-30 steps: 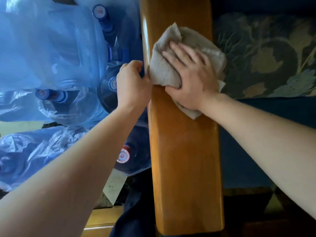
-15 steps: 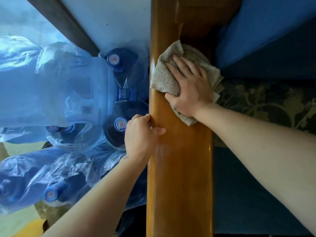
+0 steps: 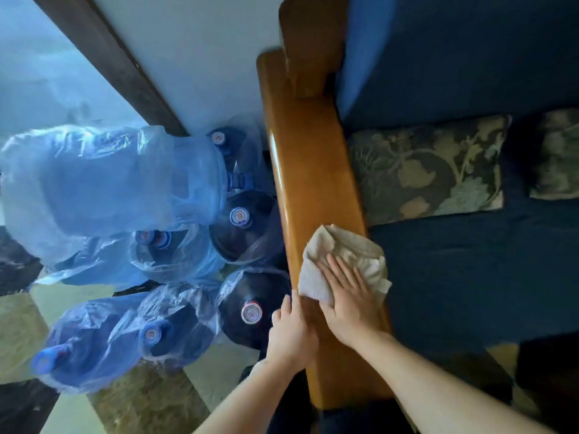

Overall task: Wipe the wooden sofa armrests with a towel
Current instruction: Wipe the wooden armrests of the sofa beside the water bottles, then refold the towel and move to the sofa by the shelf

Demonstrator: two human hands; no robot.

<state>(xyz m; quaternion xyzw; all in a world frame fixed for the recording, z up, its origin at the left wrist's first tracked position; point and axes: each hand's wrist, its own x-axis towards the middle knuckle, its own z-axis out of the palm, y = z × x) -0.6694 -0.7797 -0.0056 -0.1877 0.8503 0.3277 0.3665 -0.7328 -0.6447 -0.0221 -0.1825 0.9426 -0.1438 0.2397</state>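
A glossy wooden sofa armrest [image 3: 310,170] runs from the near edge of the view away toward the wall. A crumpled beige towel [image 3: 341,252] lies on its top near the front half. My right hand [image 3: 351,296] presses flat on the towel with fingers spread. My left hand [image 3: 289,333] curls over the armrest's left edge just beside and slightly nearer than the right hand, fingers gripping the wood.
Several blue water jugs [image 3: 241,220] wrapped in clear plastic crowd the floor left of the armrest. A blue sofa seat [image 3: 470,277] with two patterned cushions [image 3: 429,170] lies to the right. A pale wall and dark window frame [image 3: 109,57] stand behind.
My right hand has slid the towel back along the armrest toward me, away from the backrest post. My left hand stays beside it on the left edge. The view pulled back.
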